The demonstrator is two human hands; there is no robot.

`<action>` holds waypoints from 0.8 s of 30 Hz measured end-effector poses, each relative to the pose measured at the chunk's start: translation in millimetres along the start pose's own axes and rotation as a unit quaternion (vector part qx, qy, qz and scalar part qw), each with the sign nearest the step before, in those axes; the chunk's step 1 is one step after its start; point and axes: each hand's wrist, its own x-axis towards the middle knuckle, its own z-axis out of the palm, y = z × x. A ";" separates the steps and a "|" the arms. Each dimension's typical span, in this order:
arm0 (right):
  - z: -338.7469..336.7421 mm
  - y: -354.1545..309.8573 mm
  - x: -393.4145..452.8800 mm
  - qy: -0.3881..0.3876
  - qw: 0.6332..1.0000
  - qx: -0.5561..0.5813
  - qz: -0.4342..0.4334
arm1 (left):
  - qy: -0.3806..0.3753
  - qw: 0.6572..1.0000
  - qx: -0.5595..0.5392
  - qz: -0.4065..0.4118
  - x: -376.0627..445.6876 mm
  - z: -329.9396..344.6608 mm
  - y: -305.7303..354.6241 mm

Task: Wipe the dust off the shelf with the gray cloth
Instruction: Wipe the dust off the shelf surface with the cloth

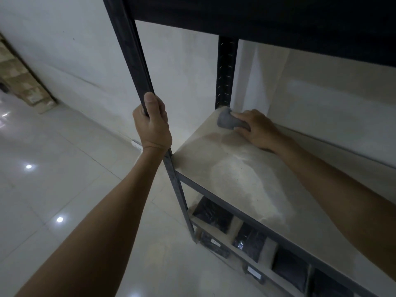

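Observation:
A pale, dusty shelf board [231,174] sits in a black metal rack. A bunched gray cloth [228,121] lies on the board's far left corner, next to the rear post. My right hand [256,129] presses down on the cloth, fingers over its right end. My left hand [153,123] is wrapped around the rack's front left post [137,61]. Streaks of lighter and darker dust run across the board's middle.
A dark upper shelf [257,16] hangs low over the board. Black packages [214,215] lie on the lower shelves. The rear post [226,71] stands against a white wall. Glossy floor tiles [64,179] spread to the left, with stacked cardboard boxes [23,80] at the far left.

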 end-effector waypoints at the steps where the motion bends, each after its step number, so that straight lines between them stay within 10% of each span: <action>1: 0.7 -3.4 -6.6 -0.008 1.000 0.020 -0.012 | -0.006 1.000 -0.006 -0.001 -0.5 0.0 0.2; 24: -5.4 -53.6 2.6 -0.103 0.970 0.113 -0.191 | 0.010 0.999 0.028 0.012 -1.4 0.7 -0.7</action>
